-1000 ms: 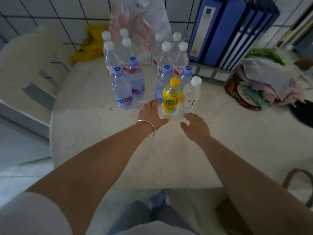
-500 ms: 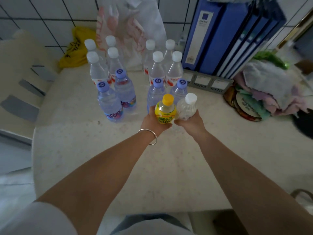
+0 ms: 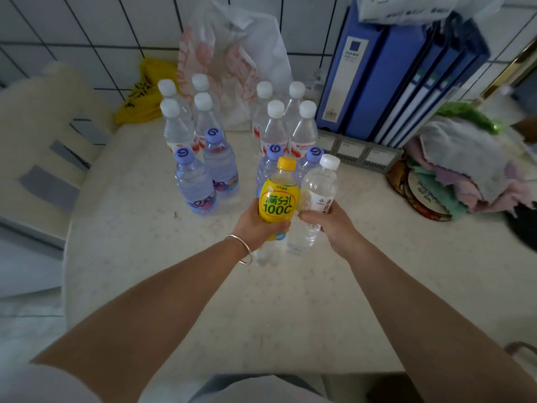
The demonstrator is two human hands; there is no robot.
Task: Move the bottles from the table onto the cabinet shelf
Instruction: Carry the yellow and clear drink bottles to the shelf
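I now have both bottles lifted off the table [image 3: 151, 286]: left hand [image 3: 255, 225] clamped on the yellow bottle [image 3: 278, 199], right hand [image 3: 331, 222] on the clear bottle [image 3: 316, 193], ready for the shelf

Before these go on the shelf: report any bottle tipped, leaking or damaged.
Nothing stands out. The bottles on the table stand upright and capped, with no puddle visible. The left hand holds the yellow bottle, the right hand the clear bottle, both capped.

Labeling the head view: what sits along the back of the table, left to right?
Yellow bag → plastic bag → blue binders → pile of cloths.
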